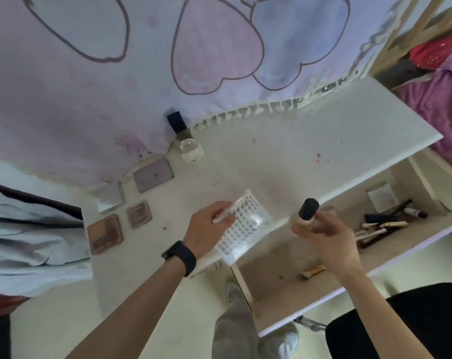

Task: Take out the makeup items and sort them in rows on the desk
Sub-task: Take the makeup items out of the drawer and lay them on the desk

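- far left on the worktop [284, 156]: two brown compacts [105, 233] lying flat side by side, with a clear box [110, 199] and a grey palette [153, 175] just behind them, close under the hanging cloth [77, 99].
- right of the palette, at the back edge: a round perfume bottle [191, 149], upright, black cap on, well apart from both hands.
- left hand [209, 229]: curls round the left rim of a white perforated tray [245, 229], holds it tilted over the worktop's front edge, and pinches something thin and clear against it, too blurred to name.
- right hand [328, 237]: wraps its fingers round the beige body of a black-capped foundation bottle [308, 209], above the open drawer [271, 265]; long axis near upright, cap leaning up and slightly left.
- what the coming move turns on: sorted things all to the left, on the far side of the tray from the bottle; bare worktop ahead and left of the right hand, beyond the tray and right of the perfume bottle. judged nearer to the right hand than to the left, so likely a forward reach past the tray, base first.
- right, inside the drawer: gold tubes [382, 226] heaped with dark pencils, lying roughly left to right, near the right hand; a short gold stub [314, 272] alone toward the front; all seemingly yet to come out.
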A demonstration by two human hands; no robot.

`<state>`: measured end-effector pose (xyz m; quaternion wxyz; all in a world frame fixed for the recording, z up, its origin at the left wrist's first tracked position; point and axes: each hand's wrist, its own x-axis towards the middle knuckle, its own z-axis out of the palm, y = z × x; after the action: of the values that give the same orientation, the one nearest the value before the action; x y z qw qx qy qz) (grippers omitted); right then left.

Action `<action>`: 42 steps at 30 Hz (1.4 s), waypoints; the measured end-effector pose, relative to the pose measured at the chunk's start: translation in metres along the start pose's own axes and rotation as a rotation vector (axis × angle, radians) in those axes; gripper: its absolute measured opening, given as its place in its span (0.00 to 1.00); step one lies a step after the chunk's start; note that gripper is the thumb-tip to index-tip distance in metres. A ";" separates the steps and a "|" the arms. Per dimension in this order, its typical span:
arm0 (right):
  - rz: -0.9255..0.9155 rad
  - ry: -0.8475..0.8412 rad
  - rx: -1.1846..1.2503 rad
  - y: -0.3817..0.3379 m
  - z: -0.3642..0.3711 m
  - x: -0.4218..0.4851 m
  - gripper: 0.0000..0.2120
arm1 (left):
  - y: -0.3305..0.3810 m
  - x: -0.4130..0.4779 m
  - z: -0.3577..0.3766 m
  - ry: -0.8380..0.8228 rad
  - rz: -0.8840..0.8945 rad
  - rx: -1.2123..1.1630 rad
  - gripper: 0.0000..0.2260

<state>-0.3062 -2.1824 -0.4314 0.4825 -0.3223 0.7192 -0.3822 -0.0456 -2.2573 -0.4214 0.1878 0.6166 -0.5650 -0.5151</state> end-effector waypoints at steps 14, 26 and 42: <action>-0.221 -0.307 -0.167 -0.076 0.195 0.089 0.21 | -0.061 -0.005 -0.134 0.167 -0.196 -0.013 0.11; -0.241 -0.426 -0.323 -0.089 0.208 0.121 0.25 | -0.064 -0.004 -0.148 0.115 -0.185 -0.059 0.11; -0.095 -0.150 0.000 -0.048 0.123 0.057 0.21 | -0.012 0.003 -0.088 0.032 -0.084 -0.225 0.09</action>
<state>-0.2044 -2.2832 -0.4457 0.5164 -0.3839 0.6648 -0.3795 0.0343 -2.2873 -0.3969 0.2429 0.6228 -0.4741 -0.5730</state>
